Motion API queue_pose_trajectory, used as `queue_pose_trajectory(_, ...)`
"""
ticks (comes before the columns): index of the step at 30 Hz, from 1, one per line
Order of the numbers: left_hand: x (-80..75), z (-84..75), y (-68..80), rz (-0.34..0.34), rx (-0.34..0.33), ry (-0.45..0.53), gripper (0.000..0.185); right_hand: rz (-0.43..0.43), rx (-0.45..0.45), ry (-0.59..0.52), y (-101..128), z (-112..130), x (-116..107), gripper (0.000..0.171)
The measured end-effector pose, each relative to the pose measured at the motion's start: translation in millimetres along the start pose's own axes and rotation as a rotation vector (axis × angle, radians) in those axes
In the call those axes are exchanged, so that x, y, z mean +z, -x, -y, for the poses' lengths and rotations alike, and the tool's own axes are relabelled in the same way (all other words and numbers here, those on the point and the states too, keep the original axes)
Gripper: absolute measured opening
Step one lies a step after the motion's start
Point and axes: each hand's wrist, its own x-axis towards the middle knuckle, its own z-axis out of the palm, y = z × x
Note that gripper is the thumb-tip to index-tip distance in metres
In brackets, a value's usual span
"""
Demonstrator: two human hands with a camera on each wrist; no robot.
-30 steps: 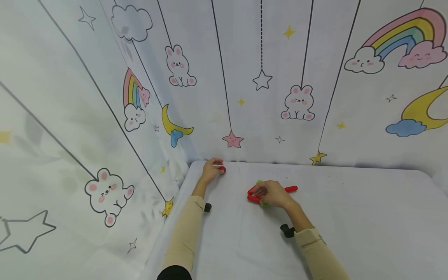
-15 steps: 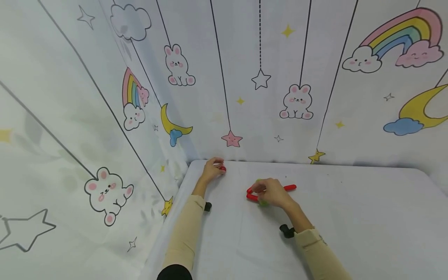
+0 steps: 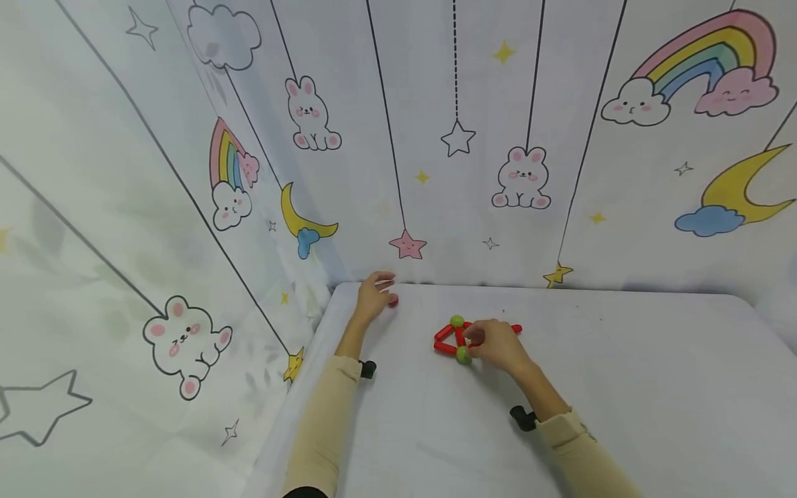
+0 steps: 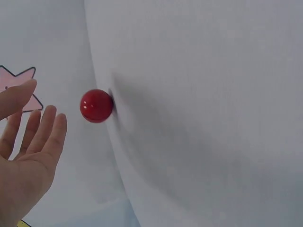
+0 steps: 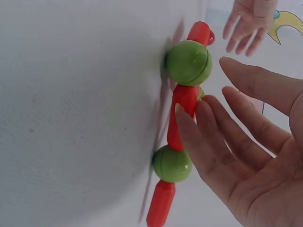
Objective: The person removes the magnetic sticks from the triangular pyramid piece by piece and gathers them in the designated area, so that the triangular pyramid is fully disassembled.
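Observation:
A glossy red ball point(image 4: 96, 106) rests on the white tabletop near its far left corner. My left hand point(image 3: 371, 297) is beside it, fingers spread, and the left wrist view shows a gap between them. Toward the middle of the table lies a joined figure of red rods point(image 3: 446, 348) and green balls point(image 3: 463, 355), part of it forming a closed shape with a tail of rods pointing right. Over that tail is my right hand point(image 3: 501, 346), hiding some of it. In the right wrist view its loosely bent fingertips point(image 5: 182, 116) overlap a red rod point(image 5: 183, 101) between two green balls.
The table point(image 3: 623, 387) has a white cover, and its far edge meets a white curtain point(image 3: 473, 207) printed with bunnies, stars and rainbows. More of this curtain hangs along the left side. A black wrist camera point(image 3: 523, 418) sits on the right wrist.
My left hand has opened and come off the red ball. The right hand has loosened and shifted slightly right, uncovering the green balls and rods; the figure stays in place.

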Motion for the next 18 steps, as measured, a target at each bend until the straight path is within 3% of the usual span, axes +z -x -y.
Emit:
queue_pose_trajectory(6,16.3,-17.3,21.3,0.093,0.026,0.047,0.048,-0.002,0.009,-0.028,-2,0,6,0.033)
queue_pose_trajectory(12,32.6,-21.5,43.2,0.138,-0.05,-0.02,0.047,-0.001,-0.015,-0.039,-4,0,14,0.03)
queue_pose_trajectory(18,53.5,-19.2,67.4,0.225,-0.12,0.035,0.048,-0.041,-0.006,-0.009,-3,0,17,0.031)
